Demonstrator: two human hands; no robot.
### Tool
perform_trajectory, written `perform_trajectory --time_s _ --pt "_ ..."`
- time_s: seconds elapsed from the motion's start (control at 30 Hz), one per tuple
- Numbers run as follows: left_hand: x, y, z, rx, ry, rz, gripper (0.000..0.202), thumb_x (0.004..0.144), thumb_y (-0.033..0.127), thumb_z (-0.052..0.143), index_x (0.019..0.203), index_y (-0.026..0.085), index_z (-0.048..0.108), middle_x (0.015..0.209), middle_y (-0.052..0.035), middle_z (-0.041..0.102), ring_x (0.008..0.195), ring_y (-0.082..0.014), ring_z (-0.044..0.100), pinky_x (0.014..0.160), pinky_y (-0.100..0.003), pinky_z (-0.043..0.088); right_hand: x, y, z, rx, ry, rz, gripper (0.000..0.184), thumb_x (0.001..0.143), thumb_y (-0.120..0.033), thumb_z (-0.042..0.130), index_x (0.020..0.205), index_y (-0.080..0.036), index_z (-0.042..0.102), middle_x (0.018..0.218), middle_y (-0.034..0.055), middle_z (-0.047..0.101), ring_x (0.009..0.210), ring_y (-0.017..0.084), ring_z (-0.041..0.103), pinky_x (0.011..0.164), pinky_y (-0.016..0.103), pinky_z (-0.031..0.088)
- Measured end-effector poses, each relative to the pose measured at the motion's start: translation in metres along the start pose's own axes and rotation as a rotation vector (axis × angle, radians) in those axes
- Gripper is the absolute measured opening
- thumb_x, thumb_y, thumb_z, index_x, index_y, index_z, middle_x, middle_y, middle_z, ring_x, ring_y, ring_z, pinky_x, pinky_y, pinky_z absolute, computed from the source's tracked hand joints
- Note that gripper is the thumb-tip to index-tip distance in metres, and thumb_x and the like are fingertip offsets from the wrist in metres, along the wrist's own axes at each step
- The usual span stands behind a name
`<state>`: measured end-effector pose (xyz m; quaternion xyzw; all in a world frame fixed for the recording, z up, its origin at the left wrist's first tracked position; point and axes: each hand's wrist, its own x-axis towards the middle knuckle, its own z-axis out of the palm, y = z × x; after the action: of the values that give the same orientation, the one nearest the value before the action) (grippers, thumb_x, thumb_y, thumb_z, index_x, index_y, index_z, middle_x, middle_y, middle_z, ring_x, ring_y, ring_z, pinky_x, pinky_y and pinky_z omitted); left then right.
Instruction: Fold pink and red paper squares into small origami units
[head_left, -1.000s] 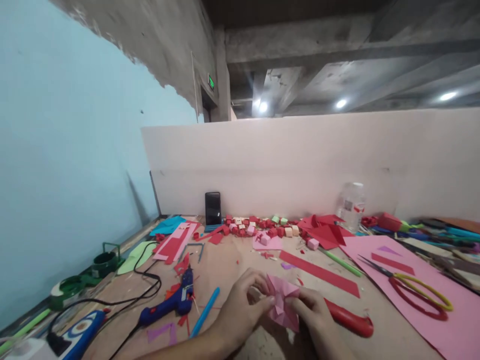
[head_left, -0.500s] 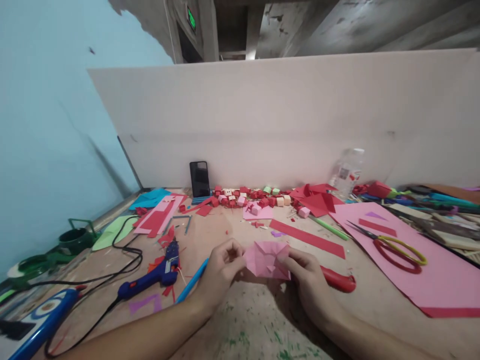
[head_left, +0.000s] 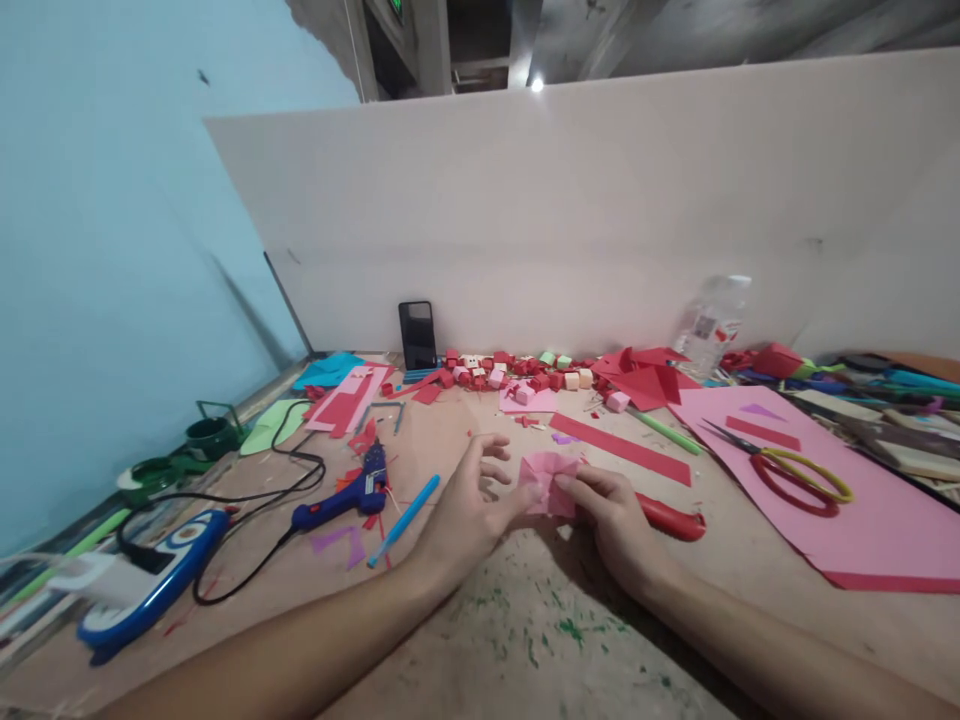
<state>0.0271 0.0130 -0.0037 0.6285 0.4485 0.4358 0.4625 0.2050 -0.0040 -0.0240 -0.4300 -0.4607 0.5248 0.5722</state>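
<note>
A small folded pink paper piece lies on the worn table in front of me. My right hand presses its fingertips down on the piece's right side, fingers closed together. My left hand rests beside the piece on its left, thumb touching its edge, the other fingers spread and lifted. A red-handled knife lies just right of my right hand.
A blue glue gun with a black cord and a blue pen lie to the left. Red and yellow scissors rest on a pink sheet at right. Small paper cubes, a phone and a bottle stand by the white partition.
The pink piece went from held up between both hands to lying on the table. My left fingers have opened and spread. The view tilted down.
</note>
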Motion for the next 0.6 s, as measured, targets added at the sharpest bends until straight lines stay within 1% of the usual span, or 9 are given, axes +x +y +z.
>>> perform_trajectory --time_s 0.07,0.13,0.17,0.23,0.3,0.4,0.47,0.53,0.6 --pt "-0.008 0.001 0.000 0.097 0.088 0.044 0.048 0.080 0.041 0.080 0.114 0.023 0.052 0.107 -0.0038 0.061 0.079 -0.0151 0.059 0.071 -0.026 0.049 -0.003 -0.002 0.003 -0.038 -0.001 0.035 0.031 0.079 -0.044 0.079 0.068 -0.015 0.072 0.063 0.0013 0.061 0.061 0.016 0.049 0.059 0.027 0.038" --pt "-0.014 0.002 -0.002 0.213 0.173 0.147 0.034 0.084 0.037 0.078 0.102 0.023 0.054 0.112 -0.0038 0.060 0.082 -0.0153 0.057 0.078 -0.028 0.050 -0.005 -0.004 0.005 -0.061 0.017 0.056 0.034 0.078 -0.047 0.078 0.068 -0.015 0.072 0.062 0.0014 0.060 0.059 0.016 0.048 0.058 0.027 0.037" --pt "-0.016 0.001 -0.004 0.267 0.185 0.200 0.029 0.084 0.036 0.078 0.095 0.023 0.054 0.113 -0.0037 0.059 0.085 -0.0161 0.057 0.081 -0.029 0.050 -0.006 -0.005 0.007 -0.069 0.027 0.058 0.035 0.077 -0.048 0.078 0.067 -0.015 0.071 0.061 0.0016 0.060 0.059 0.016 0.048 0.057 0.027 0.037" --pt "-0.018 0.001 -0.007 0.326 0.089 0.264 0.028 0.083 0.034 0.080 0.082 0.021 0.055 0.118 -0.0055 0.057 0.094 -0.0194 0.059 0.083 -0.029 0.052 -0.007 -0.007 0.009 -0.074 0.045 0.054 0.037 0.075 -0.049 0.078 0.064 -0.015 0.069 0.060 0.0014 0.058 0.058 0.016 0.047 0.057 0.027 0.038" --pt "-0.017 -0.001 -0.010 0.308 0.031 0.263 0.022 0.083 0.032 0.080 0.084 0.021 0.061 0.123 -0.0071 0.054 0.102 -0.0223 0.062 0.081 -0.029 0.054 -0.007 -0.008 0.009 -0.080 0.047 0.045 0.037 0.075 -0.049 0.077 0.063 -0.016 0.067 0.059 0.0009 0.058 0.057 0.015 0.047 0.056 0.027 0.039" --pt "-0.013 -0.004 -0.011 0.311 0.054 0.258 0.022 0.079 0.029 0.085 0.087 0.022 0.066 0.120 -0.0066 0.056 0.109 -0.0245 0.061 0.093 -0.033 0.053 -0.007 -0.009 0.009 -0.139 0.016 0.015 0.035 0.077 -0.047 0.074 0.063 -0.016 0.067 0.061 0.0008 0.059 0.059 0.016 0.049 0.057 0.027 0.040" --pt "-0.012 -0.006 -0.011 0.314 0.061 0.259 0.020 0.079 0.028 0.084 0.083 0.021 0.066 0.118 -0.0066 0.057 0.112 -0.0249 0.061 0.098 -0.034 0.051 -0.008 -0.010 0.009 -0.196 -0.014 -0.006 0.033 0.079 -0.046 0.073 0.064 -0.016 0.069 0.062 0.0011 0.061 0.061 0.017 0.051 0.059 0.028 0.041" --pt "-0.011 -0.005 -0.011 0.290 0.047 0.252 0.017 0.085 0.029 0.077 0.079 0.020 0.064 0.117 -0.0073 0.057 0.110 -0.0237 0.061 0.091 -0.031 0.053 -0.008 -0.010 0.008 -0.228 -0.032 -0.008 0.032 0.080 -0.045 0.072 0.065 -0.017 0.070 0.063 0.0013 0.062 0.063 0.018 0.052 0.061 0.028 0.042" --pt "-0.011 -0.005 -0.011 0.234 0.038 0.229 0.016 0.091 0.028 0.067 0.079 0.020 0.061 0.115 -0.0069 0.060 0.102 -0.0204 0.063 0.082 -0.027 0.054 -0.007 -0.009 0.007 -0.218 -0.006 0.008 0.033 0.078 -0.045 0.073 0.062 -0.017 0.068 0.062 0.0011 0.060 0.062 0.018 0.051 0.060 0.029 0.041"
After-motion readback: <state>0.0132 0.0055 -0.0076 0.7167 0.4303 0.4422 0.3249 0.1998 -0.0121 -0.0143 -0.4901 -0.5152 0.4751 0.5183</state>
